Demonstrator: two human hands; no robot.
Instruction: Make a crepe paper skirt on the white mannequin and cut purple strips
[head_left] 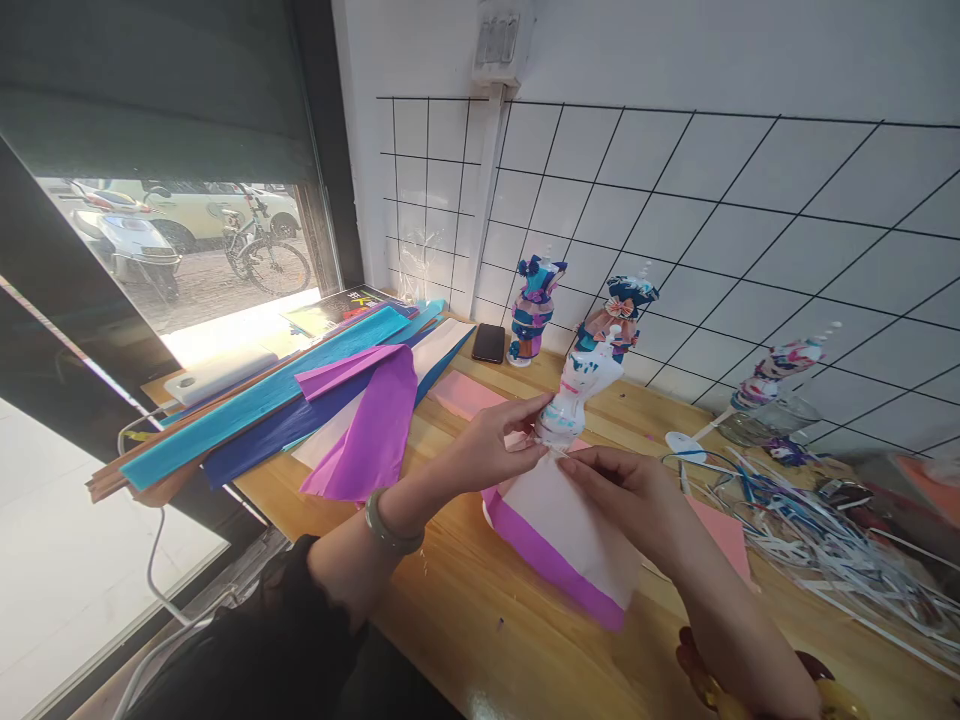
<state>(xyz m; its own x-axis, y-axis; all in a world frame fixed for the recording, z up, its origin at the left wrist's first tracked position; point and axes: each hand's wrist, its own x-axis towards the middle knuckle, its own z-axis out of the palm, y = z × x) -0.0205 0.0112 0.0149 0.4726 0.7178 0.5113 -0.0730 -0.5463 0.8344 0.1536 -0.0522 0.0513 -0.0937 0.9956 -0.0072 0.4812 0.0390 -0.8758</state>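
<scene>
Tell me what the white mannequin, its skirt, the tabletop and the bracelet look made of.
Mannequin: probably plastic; stiff, moulded-looking curves.
Skirt: matte paper, or perhaps thin fabric; flat, crisp-edged sheets.
Tabletop: wood or wood-look, glossy; visible grain and reflections.
Bracelet: polished stone or glass, perhaps; smooth, greenish, rigid ring.

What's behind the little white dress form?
A navy-and-pink clothed dress form. The white dress form covers part of its skirt, so that bit can't be seen.
</scene>
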